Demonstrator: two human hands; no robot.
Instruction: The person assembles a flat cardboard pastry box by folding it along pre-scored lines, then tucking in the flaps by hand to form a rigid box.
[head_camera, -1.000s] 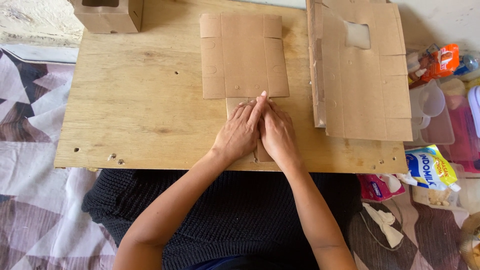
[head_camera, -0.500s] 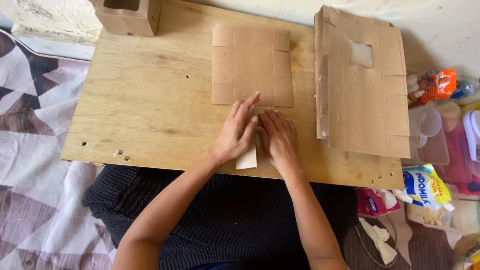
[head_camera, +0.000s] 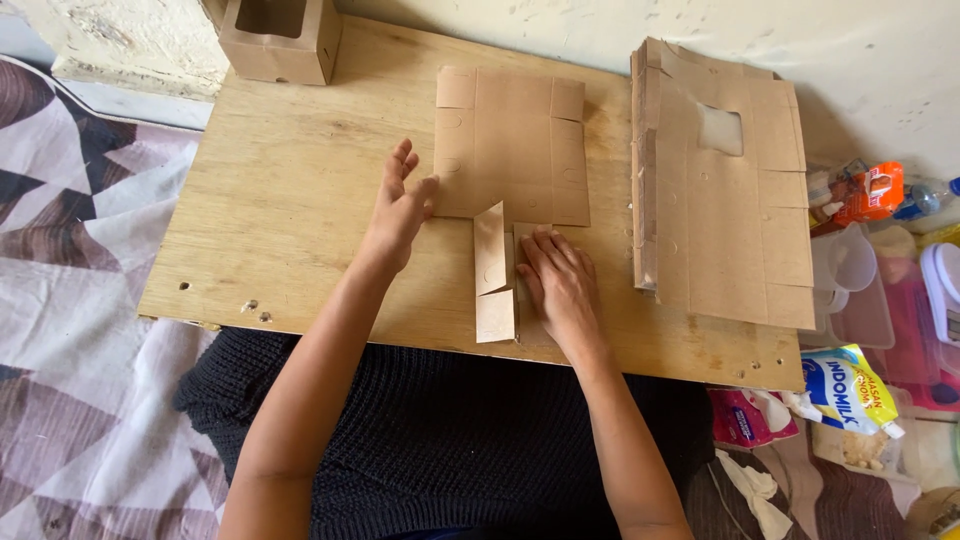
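Two hands (head_camera: 400, 205) (head_camera: 558, 285) — flat brown carton blank (head_camera: 512, 140)

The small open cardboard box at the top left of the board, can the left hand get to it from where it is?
Probably yes: the left hand lies open on bare board, with nothing between it and the box.

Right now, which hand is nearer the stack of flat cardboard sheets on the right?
Right. The right hand presses the box blank beside the stack; the left hand lies beyond the blank.
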